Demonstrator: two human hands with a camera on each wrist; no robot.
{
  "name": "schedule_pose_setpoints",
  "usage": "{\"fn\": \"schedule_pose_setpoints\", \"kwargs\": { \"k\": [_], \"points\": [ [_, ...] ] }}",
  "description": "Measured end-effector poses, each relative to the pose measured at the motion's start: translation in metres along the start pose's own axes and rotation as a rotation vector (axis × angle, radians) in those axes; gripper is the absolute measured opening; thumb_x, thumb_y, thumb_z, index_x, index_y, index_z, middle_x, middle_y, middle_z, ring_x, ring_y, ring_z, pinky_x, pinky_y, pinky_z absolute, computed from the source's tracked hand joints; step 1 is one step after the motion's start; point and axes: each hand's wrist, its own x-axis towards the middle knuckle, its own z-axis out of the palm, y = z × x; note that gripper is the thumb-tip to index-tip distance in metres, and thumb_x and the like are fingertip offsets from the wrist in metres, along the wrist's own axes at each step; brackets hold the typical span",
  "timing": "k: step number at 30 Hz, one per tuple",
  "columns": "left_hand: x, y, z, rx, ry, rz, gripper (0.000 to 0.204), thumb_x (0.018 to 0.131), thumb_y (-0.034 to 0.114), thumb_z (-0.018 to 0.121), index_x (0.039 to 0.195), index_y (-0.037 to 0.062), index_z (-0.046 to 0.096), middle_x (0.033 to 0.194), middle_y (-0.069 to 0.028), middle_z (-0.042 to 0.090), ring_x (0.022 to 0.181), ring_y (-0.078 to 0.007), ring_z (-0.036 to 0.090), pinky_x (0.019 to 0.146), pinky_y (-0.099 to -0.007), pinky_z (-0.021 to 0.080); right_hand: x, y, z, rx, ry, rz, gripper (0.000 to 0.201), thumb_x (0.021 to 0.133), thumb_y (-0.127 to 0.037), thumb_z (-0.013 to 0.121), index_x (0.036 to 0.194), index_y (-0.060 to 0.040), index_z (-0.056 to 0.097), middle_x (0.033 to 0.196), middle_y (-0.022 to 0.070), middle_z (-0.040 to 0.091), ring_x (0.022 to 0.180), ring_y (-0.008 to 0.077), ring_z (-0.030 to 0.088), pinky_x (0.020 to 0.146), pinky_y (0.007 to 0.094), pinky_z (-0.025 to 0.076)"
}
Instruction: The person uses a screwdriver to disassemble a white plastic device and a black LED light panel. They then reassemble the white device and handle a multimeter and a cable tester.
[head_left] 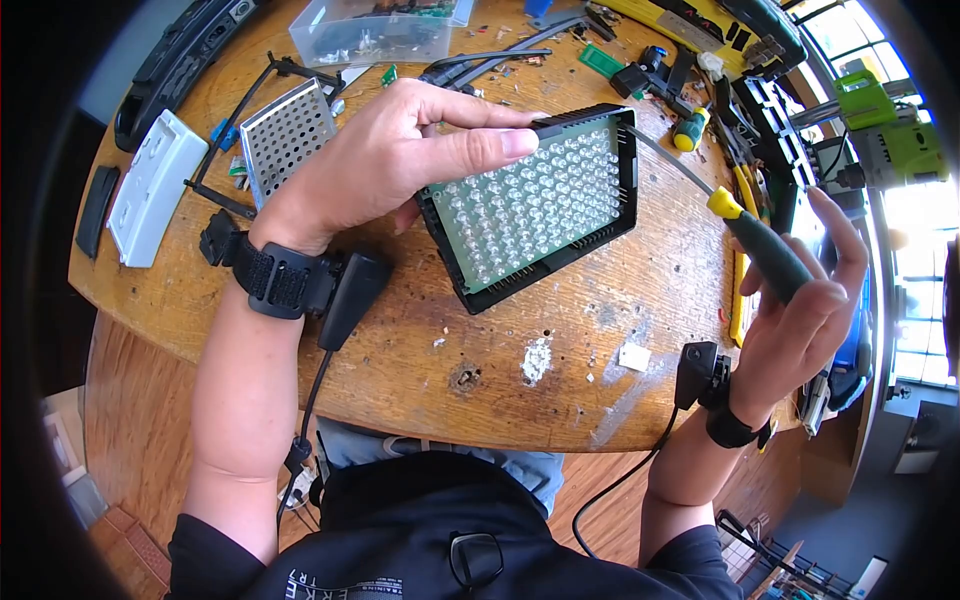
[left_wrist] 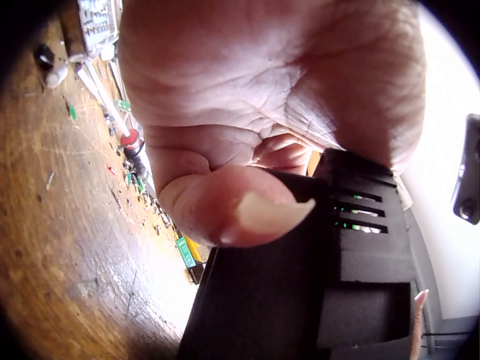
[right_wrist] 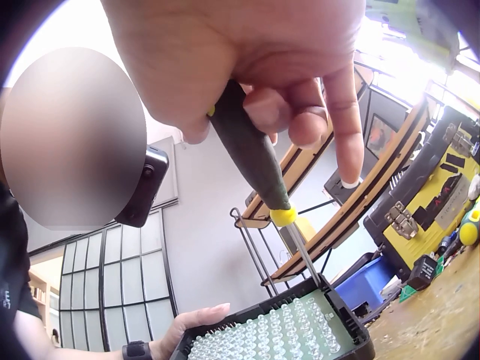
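My left hand (head_left: 385,155) grips a black LED light panel (head_left: 540,200) by its far left edge, thumb over the front. Rows of clear LEDs on a green circuit board fill its black housing, which is held tilted above the bench. In the left wrist view, vent slots show on the housing (left_wrist: 367,217). My right hand (head_left: 800,290) holds a screwdriver (head_left: 765,250) by its dark green and yellow handle, some fingers extended off it. The screwdriver's shaft (right_wrist: 304,251) reaches the panel's corner, its tip right at the black rim.
On the wooden bench (head_left: 480,370) lie a perforated metal plate (head_left: 290,140), a white casing (head_left: 155,190) and a clear plastic bin (head_left: 375,35). A second screwdriver (head_left: 692,130) and scattered scraps lie at the back right. A yellow toolbox (right_wrist: 439,202) stands behind.
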Motion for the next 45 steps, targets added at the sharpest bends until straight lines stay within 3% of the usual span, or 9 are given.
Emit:
{"fn": "schedule_pose_setpoints", "kwargs": {
  "k": [4,9,17,19,23,25,31,39,45],
  "points": [
    [0.000,0.000,0.000,-0.015,0.000,0.000,0.050,0.090,0.038,0.061,0.120,-0.0019,0.063,0.100,-0.0127,0.070,0.089,-0.0137,0.065,0.083,-0.0236,0.048,0.003,0.002,0.001,-0.163,0.070,0.026,0.049,0.087,-0.023,0.068,0.123,0.0020,0.048,0.067,-0.0011,0.051,0.058,0.0044,0.045,0.060,0.0149,0.031],
    [0.000,-0.001,0.000,-0.012,0.001,0.000,0.049,0.090,0.038,0.061,0.119,-0.0017,0.063,0.100,-0.0129,0.070,0.090,-0.0139,0.065,0.084,-0.0237,0.049,0.006,0.009,0.006,-0.324,-0.065,-0.373,0.049,0.089,-0.029,0.064,0.123,0.0027,0.048,0.064,-0.0019,0.048,0.057,0.0037,0.043,0.057,0.0159,0.030],
    [0.000,-0.002,0.001,0.008,-0.001,-0.022,0.048,0.091,0.037,0.061,0.119,-0.0022,0.063,0.100,-0.0128,0.070,0.090,-0.0139,0.065,0.083,-0.0239,0.049,0.003,0.006,0.000,-0.149,0.021,-0.017,0.054,0.089,-0.035,0.064,0.123,0.0036,0.047,0.071,0.0011,0.056,0.060,0.0043,0.049,0.052,0.0140,0.034],
    [0.003,-0.010,0.005,-0.041,0.084,0.108,0.045,0.087,0.040,0.065,0.114,0.0045,0.068,0.074,-0.0043,0.069,0.039,-0.0065,0.050,0.036,-0.0211,0.036,0.004,0.007,0.006,-0.211,0.061,-0.161,0.052,0.085,-0.025,0.069,0.123,0.0034,0.048,0.078,0.0044,0.059,0.060,0.0044,0.049,0.053,0.0139,0.036],
    [0.001,-0.007,0.004,-0.051,0.083,0.105,0.045,0.087,0.040,0.065,0.114,0.0040,0.068,0.074,-0.0042,0.069,0.039,-0.0064,0.050,0.036,-0.0209,0.036,0.005,0.013,-0.004,-0.252,-0.080,-0.309,0.054,0.081,-0.018,0.073,0.123,0.0040,0.047,0.091,0.0088,0.062,0.061,0.0043,0.048,0.056,0.0136,0.038],
    [0.000,0.000,0.000,-0.009,0.002,0.009,0.048,0.091,0.036,0.060,0.120,-0.0024,0.063,0.100,-0.0126,0.070,0.090,-0.0137,0.065,0.084,-0.0241,0.048,0.004,0.010,-0.003,-0.278,-0.082,-0.295,0.053,0.082,-0.021,0.072,0.121,0.0049,0.048,0.099,0.0116,0.062,0.061,0.0046,0.050,0.054,0.0145,0.040],
    [0.001,0.000,0.000,-0.042,-0.006,-0.010,0.047,0.091,0.036,0.060,0.120,-0.0022,0.063,0.101,-0.0121,0.069,0.091,-0.0136,0.064,0.084,-0.0238,0.048,0.002,0.003,0.002,-0.235,0.019,-0.065,0.034,0.089,-0.018,0.062,0.114,0.0041,0.054,0.097,0.0106,0.063,0.057,0.0060,0.055,0.045,0.0174,0.040],
    [0.003,0.000,0.007,-0.079,0.009,-0.017,0.046,0.093,0.035,0.058,0.121,-0.0011,0.062,0.102,-0.0108,0.069,0.092,-0.0121,0.064,0.084,-0.0229,0.048,-0.002,0.000,-0.001,-0.010,0.224,-0.127,0.022,0.092,-0.018,0.055,0.097,0.0041,0.057,0.077,0.0126,0.063,0.052,0.0082,0.054,0.046,0.0175,0.040],
    [0.004,-0.002,0.007,-0.124,0.007,-0.033,0.048,0.094,0.037,0.055,0.124,-0.0006,0.060,0.104,-0.0104,0.069,0.093,-0.0130,0.065,0.086,-0.0225,0.048,-0.007,0.001,0.000,0.081,-0.367,-0.268,0.027,0.084,-0.020,0.063,0.076,0.0052,0.057,0.058,0.0128,0.059,0.048,0.0182,0.059,0.046,0.0268,0.046]
  ]
}}
